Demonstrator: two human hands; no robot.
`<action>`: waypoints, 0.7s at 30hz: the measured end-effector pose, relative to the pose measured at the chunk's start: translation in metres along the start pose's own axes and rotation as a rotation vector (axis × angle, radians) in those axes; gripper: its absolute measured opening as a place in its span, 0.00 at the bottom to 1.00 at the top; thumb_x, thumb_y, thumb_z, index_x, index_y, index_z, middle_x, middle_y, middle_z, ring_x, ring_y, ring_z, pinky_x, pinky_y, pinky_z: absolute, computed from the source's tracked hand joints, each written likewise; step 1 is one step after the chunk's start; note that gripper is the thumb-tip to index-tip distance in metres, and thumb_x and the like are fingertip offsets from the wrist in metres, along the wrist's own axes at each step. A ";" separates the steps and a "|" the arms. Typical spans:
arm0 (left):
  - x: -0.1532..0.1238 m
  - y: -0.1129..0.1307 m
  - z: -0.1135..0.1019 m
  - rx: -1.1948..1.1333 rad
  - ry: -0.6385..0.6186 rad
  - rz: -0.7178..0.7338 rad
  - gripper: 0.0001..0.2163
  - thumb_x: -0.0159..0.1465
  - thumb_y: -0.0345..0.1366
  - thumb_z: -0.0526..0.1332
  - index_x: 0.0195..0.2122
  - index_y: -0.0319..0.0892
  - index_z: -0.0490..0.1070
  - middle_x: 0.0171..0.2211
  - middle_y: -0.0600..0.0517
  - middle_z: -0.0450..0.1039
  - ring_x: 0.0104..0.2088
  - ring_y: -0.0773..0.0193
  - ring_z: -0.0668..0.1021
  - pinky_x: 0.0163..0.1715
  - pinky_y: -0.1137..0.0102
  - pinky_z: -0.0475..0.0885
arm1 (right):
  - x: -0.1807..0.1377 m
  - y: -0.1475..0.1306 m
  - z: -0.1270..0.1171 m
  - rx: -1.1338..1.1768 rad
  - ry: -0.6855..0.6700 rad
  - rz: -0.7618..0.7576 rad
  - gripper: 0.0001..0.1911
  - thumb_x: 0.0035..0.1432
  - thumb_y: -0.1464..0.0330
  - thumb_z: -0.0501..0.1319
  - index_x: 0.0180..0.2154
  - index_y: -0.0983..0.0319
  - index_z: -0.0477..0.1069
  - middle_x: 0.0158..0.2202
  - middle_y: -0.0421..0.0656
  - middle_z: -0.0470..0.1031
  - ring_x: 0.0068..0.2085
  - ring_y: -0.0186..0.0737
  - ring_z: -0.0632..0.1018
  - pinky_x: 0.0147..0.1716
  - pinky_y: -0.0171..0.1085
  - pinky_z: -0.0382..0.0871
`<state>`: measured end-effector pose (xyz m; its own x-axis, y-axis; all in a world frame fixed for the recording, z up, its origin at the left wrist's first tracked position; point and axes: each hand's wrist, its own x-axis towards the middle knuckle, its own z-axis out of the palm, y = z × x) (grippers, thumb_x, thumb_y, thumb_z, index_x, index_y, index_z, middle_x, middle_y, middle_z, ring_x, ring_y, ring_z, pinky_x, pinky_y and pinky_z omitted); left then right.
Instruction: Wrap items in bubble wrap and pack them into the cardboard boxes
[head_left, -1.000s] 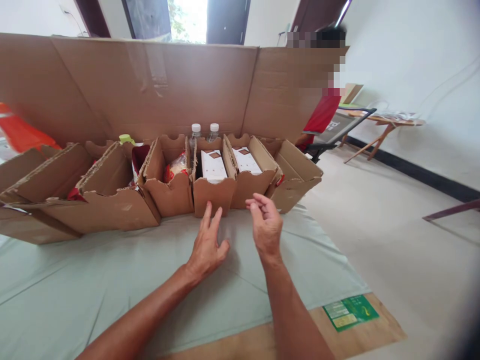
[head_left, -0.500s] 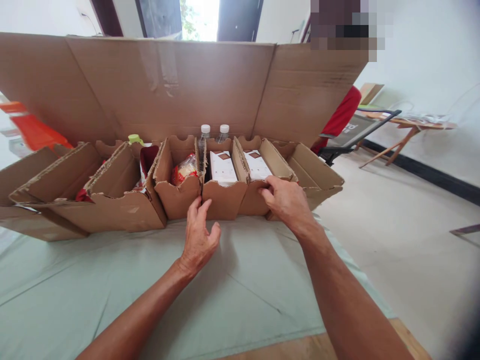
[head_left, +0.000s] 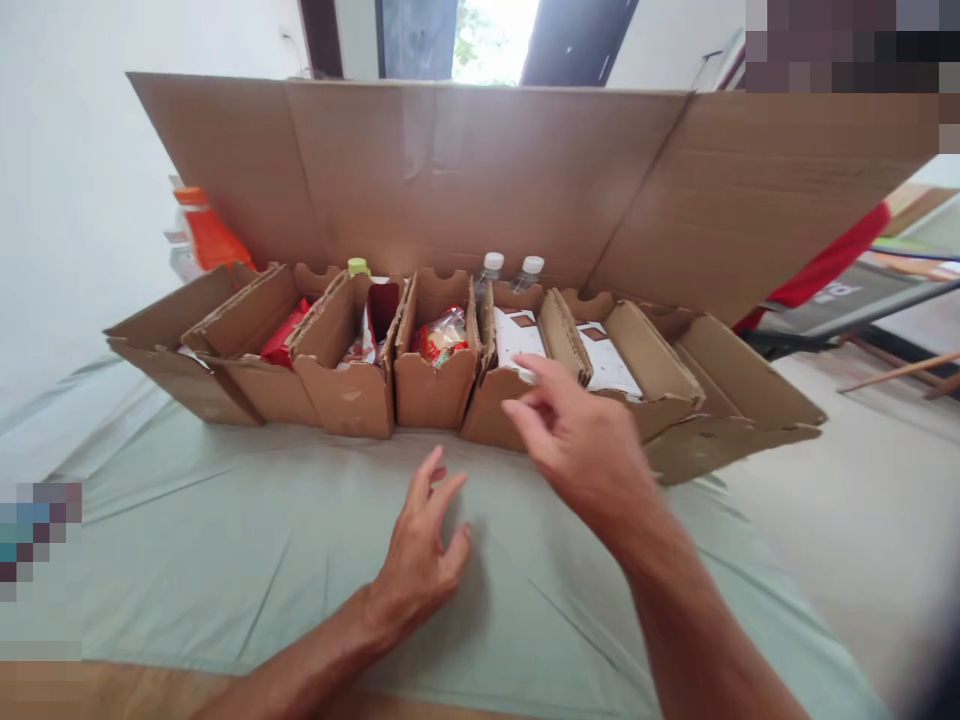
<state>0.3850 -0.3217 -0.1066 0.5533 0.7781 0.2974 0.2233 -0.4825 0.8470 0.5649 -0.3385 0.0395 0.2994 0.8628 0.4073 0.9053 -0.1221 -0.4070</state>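
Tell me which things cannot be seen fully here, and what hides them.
Head view:
The two clear bottles: only caps and necks show above the cardboard boxes.
The white carton: near end behind the right hand.
The orange bottle: base behind the cardboard flap.

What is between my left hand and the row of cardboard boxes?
Only bare green cloth. In the head view your left hand is short of the row of cardboard boxes, and nothing lies in the stretch between them.
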 end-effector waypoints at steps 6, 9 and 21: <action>-0.075 -0.032 -0.053 0.162 0.091 0.060 0.17 0.65 0.26 0.57 0.54 0.45 0.74 0.65 0.38 0.66 0.55 0.52 0.81 0.50 0.56 0.81 | 0.056 -0.051 0.062 -0.296 -0.310 0.004 0.23 0.66 0.71 0.58 0.62 0.59 0.70 0.41 0.53 0.83 0.44 0.58 0.83 0.40 0.47 0.73; -0.092 -0.041 -0.083 0.219 0.143 0.066 0.15 0.66 0.28 0.58 0.52 0.47 0.76 0.62 0.40 0.71 0.53 0.53 0.82 0.46 0.62 0.83 | 0.055 -0.057 0.069 -0.338 -0.301 0.008 0.16 0.68 0.73 0.54 0.51 0.61 0.77 0.41 0.56 0.83 0.43 0.57 0.84 0.38 0.45 0.72; -0.085 -0.027 -0.120 0.128 0.283 -0.102 0.22 0.70 0.38 0.59 0.65 0.51 0.63 0.64 0.42 0.68 0.53 0.52 0.79 0.52 0.54 0.78 | -0.175 -0.024 -0.006 0.072 0.006 -0.047 0.11 0.67 0.65 0.58 0.46 0.49 0.79 0.35 0.43 0.84 0.33 0.48 0.84 0.33 0.44 0.79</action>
<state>0.2357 -0.3270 -0.1017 0.2820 0.8972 0.3399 0.3754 -0.4292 0.8215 0.4925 -0.4896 -0.0174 0.2589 0.8639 0.4320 0.8944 -0.0455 -0.4450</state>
